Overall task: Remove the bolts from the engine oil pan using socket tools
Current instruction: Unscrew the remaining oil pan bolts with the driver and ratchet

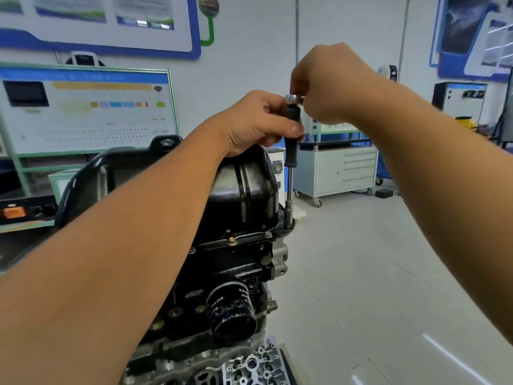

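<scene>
A black oil pan [244, 187] sits on top of an upturned engine block [222, 273]. Small bolts [231, 241] show along the pan's flange. A socket driver [291, 151] with a black handle and a thin steel shaft stands upright, its socket end on a bolt at the pan's right corner [288, 222]. My left hand [255, 123] grips the black handle. My right hand [327, 84] pinches the silver cap at the handle's top.
A black oil filter [230, 315] juts from the block's side, with a cylinder head [249, 368] below it. A white wheeled drawer cabinet [341, 173] stands on the tiled floor behind. Display boards [83, 109] line the left wall.
</scene>
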`<state>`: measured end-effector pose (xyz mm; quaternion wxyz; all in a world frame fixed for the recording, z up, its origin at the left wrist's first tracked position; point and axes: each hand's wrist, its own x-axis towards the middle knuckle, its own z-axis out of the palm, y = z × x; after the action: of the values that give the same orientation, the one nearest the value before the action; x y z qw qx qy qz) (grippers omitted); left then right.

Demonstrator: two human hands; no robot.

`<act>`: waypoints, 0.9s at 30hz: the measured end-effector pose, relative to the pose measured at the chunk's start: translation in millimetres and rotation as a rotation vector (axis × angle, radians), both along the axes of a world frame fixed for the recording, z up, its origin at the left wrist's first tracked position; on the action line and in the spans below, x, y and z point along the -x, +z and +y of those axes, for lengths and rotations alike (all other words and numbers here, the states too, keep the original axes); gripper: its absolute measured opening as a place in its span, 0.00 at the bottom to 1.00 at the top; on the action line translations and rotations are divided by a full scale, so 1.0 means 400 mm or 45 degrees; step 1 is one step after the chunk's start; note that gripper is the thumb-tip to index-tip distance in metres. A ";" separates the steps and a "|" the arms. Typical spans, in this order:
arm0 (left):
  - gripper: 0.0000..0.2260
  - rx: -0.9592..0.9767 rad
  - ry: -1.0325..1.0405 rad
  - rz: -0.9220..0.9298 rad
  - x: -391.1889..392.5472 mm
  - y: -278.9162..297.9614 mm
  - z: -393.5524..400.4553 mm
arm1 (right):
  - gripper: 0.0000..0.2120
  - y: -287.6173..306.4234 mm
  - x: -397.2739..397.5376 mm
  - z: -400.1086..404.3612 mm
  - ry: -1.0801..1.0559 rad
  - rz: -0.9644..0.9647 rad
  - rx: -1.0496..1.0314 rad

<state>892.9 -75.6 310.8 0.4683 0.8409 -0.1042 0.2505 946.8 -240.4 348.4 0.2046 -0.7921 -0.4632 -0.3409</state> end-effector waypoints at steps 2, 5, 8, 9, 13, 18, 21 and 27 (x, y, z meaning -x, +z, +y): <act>0.21 -0.023 0.078 -0.047 -0.006 -0.001 -0.002 | 0.12 -0.019 -0.004 0.002 -0.020 0.000 -0.029; 0.17 -0.043 0.163 -0.077 -0.011 -0.003 -0.007 | 0.10 -0.021 0.006 -0.010 0.028 0.054 -0.073; 0.13 -0.045 0.191 -0.086 -0.016 -0.004 -0.005 | 0.15 -0.019 0.009 -0.019 0.024 0.055 -0.195; 0.14 -0.031 0.172 -0.086 -0.016 -0.004 -0.002 | 0.16 -0.028 0.007 -0.018 0.010 0.018 -0.303; 0.08 0.007 0.034 -0.058 -0.015 -0.008 0.005 | 0.08 -0.140 0.036 0.014 0.230 -0.160 -1.059; 0.05 -0.024 -0.020 0.016 -0.006 0.000 0.011 | 0.09 -0.235 0.002 0.093 0.593 0.977 -1.473; 0.05 -0.081 -0.020 0.054 -0.008 0.002 0.005 | 0.09 -0.224 -0.021 0.112 1.054 1.288 -1.634; 0.14 -0.048 0.013 -0.051 -0.031 -0.004 0.020 | 0.16 -0.217 -0.044 0.144 1.406 1.477 -1.650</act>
<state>905.4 -67.7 309.1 0.4488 0.8449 -0.1139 0.2679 964.6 -182.8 261.6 0.9127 -0.2490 -0.3199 0.0510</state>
